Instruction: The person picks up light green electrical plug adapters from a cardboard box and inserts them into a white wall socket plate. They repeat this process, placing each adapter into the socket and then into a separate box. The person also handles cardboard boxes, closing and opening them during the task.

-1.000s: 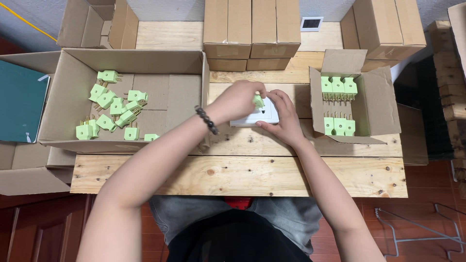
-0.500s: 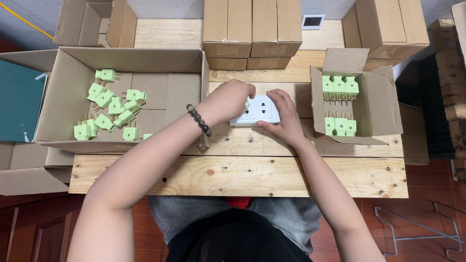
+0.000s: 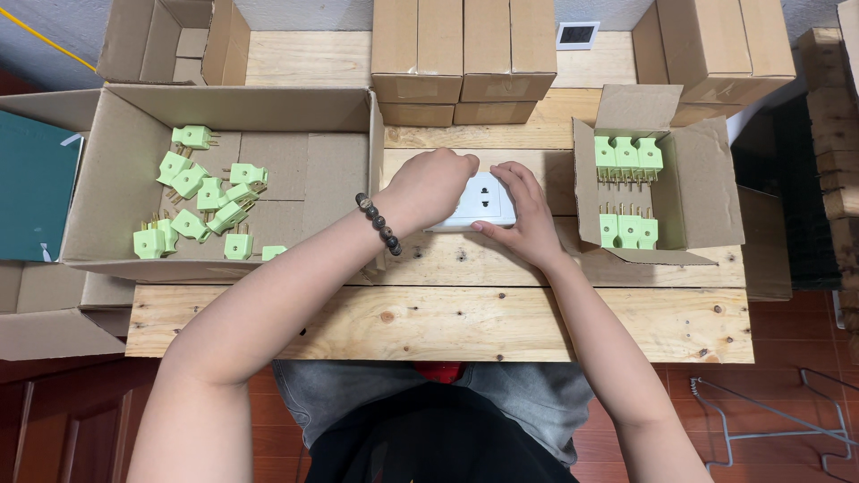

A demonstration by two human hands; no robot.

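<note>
A white wall-socket block (image 3: 484,200) lies on the wooden table (image 3: 501,317) in front of me. My left hand (image 3: 433,185), with a bead bracelet on its wrist, is curled over the block's left half and hides what is under the fingers. My right hand (image 3: 530,215) grips the block's right edge, thumb along the near side. Several loose pale green plug adapters (image 3: 207,200) lie in the big open cardboard box (image 3: 333,174) to the left. More green adapters (image 3: 626,157) stand in two neat rows in a small open box (image 3: 702,192) to the right.
Closed cardboard boxes (image 3: 461,54) are stacked at the back of the table, with more boxes at the back left (image 3: 170,40) and back right (image 3: 716,45). A dark teal panel (image 3: 31,183) is at far left. A wire rack (image 3: 778,420) stands on the floor at right.
A green adapter that showed between my hands above the socket block a second ago is out of sight. My left hand has settled lower over the block's left half.
</note>
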